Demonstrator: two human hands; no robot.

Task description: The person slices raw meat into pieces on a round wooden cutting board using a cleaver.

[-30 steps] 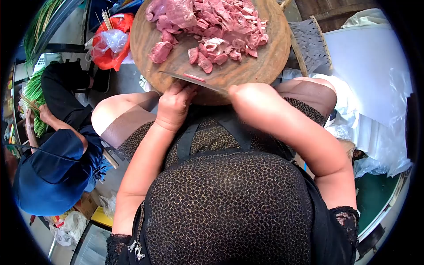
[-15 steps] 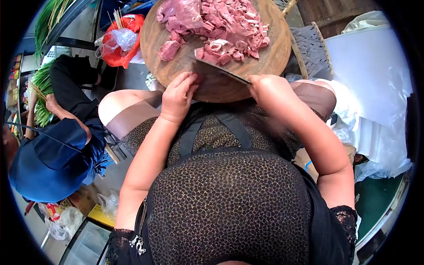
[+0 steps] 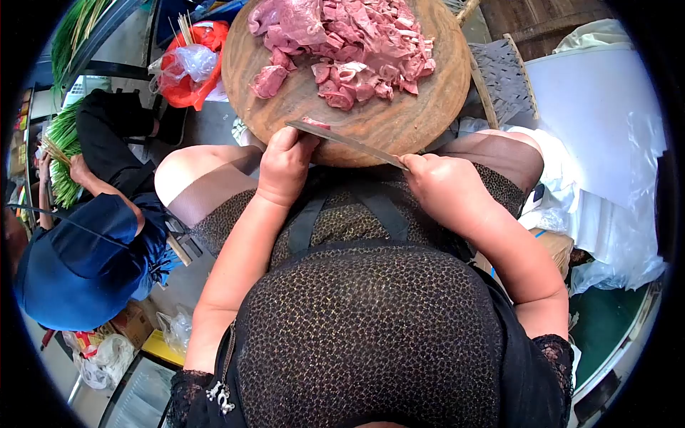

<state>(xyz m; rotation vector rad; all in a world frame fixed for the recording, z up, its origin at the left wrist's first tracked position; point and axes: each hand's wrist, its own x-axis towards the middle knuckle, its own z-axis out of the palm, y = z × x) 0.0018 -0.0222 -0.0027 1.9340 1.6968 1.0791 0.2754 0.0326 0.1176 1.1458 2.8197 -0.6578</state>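
A heap of cut pink meat [image 3: 364, 50] lies on a round wooden board [image 3: 428, 121], with one piece apart at the heap's left. My right hand [image 3: 442, 185] is wrapped round the handle of a knife [image 3: 349, 143], whose blade points left over the board's near edge. At the blade's far end, my left hand [image 3: 285, 160] has its fingers pressed together on a small piece of meat [image 3: 316, 123], which shows just beyond the blade. The fingertips are partly hidden behind the knife.
At the left a person in blue [image 3: 78, 264] holds thin sticks beside green stalks [image 3: 66, 146]. A red bag [image 3: 193, 89] with clear plastic stands left of the board. A woven seat [image 3: 504, 78] and white sheeting [image 3: 592, 114] are at the right.
The knife blade has swung from tilted up over the board down to my left hand. My right hand has lowered slightly. The view has shifted a little.
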